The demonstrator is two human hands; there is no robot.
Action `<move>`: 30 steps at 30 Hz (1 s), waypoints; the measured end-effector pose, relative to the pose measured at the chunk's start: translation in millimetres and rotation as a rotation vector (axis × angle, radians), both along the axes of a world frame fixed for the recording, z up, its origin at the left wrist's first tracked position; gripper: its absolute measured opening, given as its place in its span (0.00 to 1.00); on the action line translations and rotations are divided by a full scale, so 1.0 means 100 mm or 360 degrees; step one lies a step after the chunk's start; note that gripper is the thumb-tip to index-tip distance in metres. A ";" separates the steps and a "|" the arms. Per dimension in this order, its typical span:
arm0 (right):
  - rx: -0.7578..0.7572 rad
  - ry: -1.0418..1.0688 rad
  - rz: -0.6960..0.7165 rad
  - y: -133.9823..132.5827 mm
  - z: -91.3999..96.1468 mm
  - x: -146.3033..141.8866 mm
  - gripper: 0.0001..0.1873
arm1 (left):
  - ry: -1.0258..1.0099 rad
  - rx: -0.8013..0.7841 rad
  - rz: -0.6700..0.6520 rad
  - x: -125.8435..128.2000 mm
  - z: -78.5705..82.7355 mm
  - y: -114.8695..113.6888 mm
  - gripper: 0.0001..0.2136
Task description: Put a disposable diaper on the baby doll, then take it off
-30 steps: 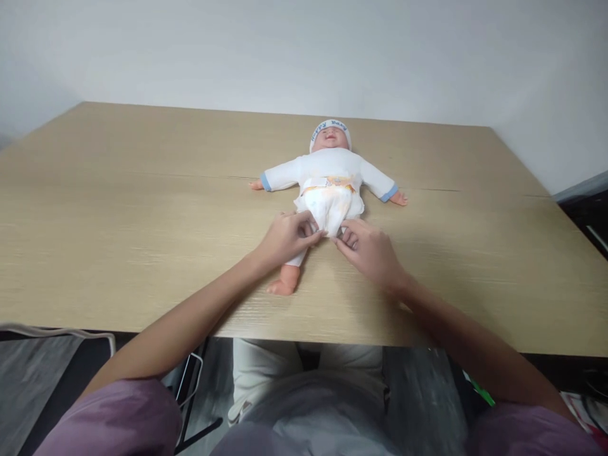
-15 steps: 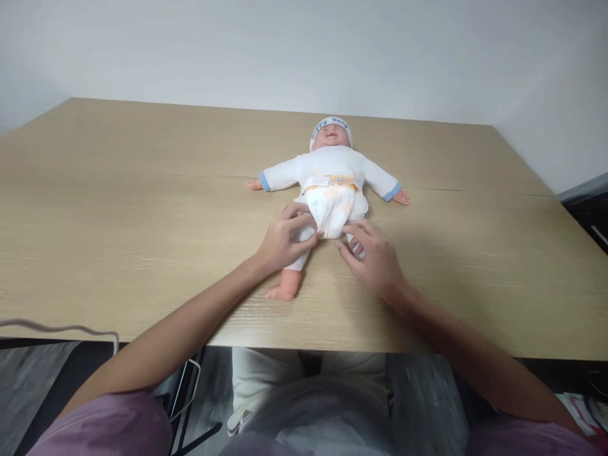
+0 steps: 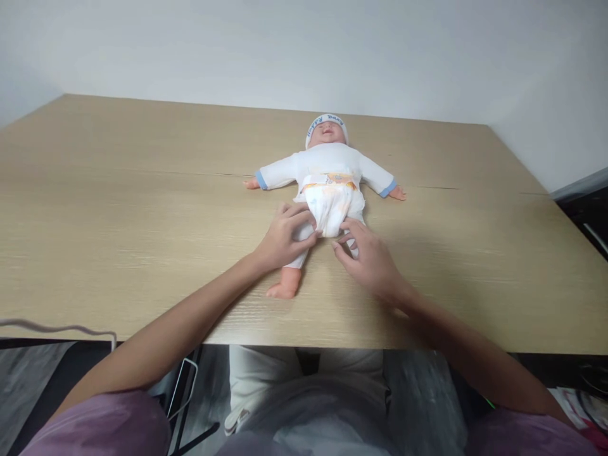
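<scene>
Fingers of both hands worked at the lower edge of the diaper (image 3: 331,204) on a doll (image 3: 327,158) that lay face up in the middle of the table (image 3: 118,209), head toward the far side, arms spread to left and right. The left hand (image 3: 284,237) was curled narrow, thumb and fingers closed on the diaper's left leg edge where it met the doll's thigh. The right hand (image 3: 373,263) had bent fingers with their tips on the right leg edge; whether it pinched the material or only pressed it, I could not tell, and it hid the doll's leg on that side. One bare foot (image 3: 284,288) showed near the table's near edge, below the left wrist.

To do this well, it seemed best to run the fingertips along each leg edge evenly, drawing the gathered rim outward so it sat flat around the thigh and not tucked under. Light pulls, matched on both sides, would likely hold the doll centred and the waistband (image 3: 329,184) level.

Blue letters on the doll's white hat (image 3: 327,120) read "Happy Baby". The waistband carried an orange print, too small to read. A pale cable (image 3: 57,329) hung below the table's near left edge.
</scene>
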State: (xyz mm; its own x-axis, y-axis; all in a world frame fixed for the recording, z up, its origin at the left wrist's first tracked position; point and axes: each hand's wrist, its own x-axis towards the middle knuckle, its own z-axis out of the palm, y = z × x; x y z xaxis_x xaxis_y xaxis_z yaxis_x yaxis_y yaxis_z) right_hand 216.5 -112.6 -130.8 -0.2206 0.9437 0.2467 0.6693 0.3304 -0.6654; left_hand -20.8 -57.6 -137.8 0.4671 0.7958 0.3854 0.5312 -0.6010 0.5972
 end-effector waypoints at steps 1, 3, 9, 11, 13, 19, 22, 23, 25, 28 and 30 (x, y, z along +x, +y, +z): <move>-0.0015 0.0009 0.0001 0.00 0.00 0.00 0.11 | -0.0003 0.0000 -0.0013 0.00 0.00 0.01 0.06; -0.0030 0.0026 0.0000 0.01 0.00 0.00 0.10 | -0.0014 0.0008 -0.0033 -0.01 0.00 0.01 0.05; -0.0034 0.0020 -0.0043 -0.01 -0.01 -0.04 0.10 | 0.0001 0.0030 -0.0105 -0.02 0.01 0.01 0.04; -0.0054 0.0021 -0.0071 -0.02 0.00 -0.05 0.09 | -0.0013 0.0022 -0.0125 -0.01 0.01 0.02 0.04; -0.0073 0.0013 -0.0093 -0.01 0.02 -0.05 0.10 | -0.0061 -0.0023 -0.0099 -0.01 0.00 0.03 0.05; -0.0172 0.0139 -0.0243 0.07 0.01 -0.03 0.15 | -0.0281 -0.0177 0.0056 -0.02 -0.07 0.01 0.11; -0.0134 0.0396 -0.0287 0.11 0.02 0.01 0.20 | -0.0436 -0.0216 0.0109 -0.02 -0.11 0.01 0.14; -0.0121 0.0448 -0.0301 0.11 0.02 0.03 0.21 | -0.0507 -0.0265 0.0114 -0.01 -0.12 0.02 0.15; -0.0105 0.0453 -0.0353 0.13 0.05 0.08 0.24 | -0.0679 -0.0398 0.0112 0.00 -0.14 0.02 0.19; -0.0115 0.0363 -0.0393 0.14 0.10 0.14 0.23 | -0.0925 -0.0617 0.0133 0.03 -0.18 0.02 0.24; -0.0137 0.0327 -0.0357 0.14 0.12 0.17 0.21 | -0.1044 -0.0733 0.0166 0.04 -0.20 0.01 0.27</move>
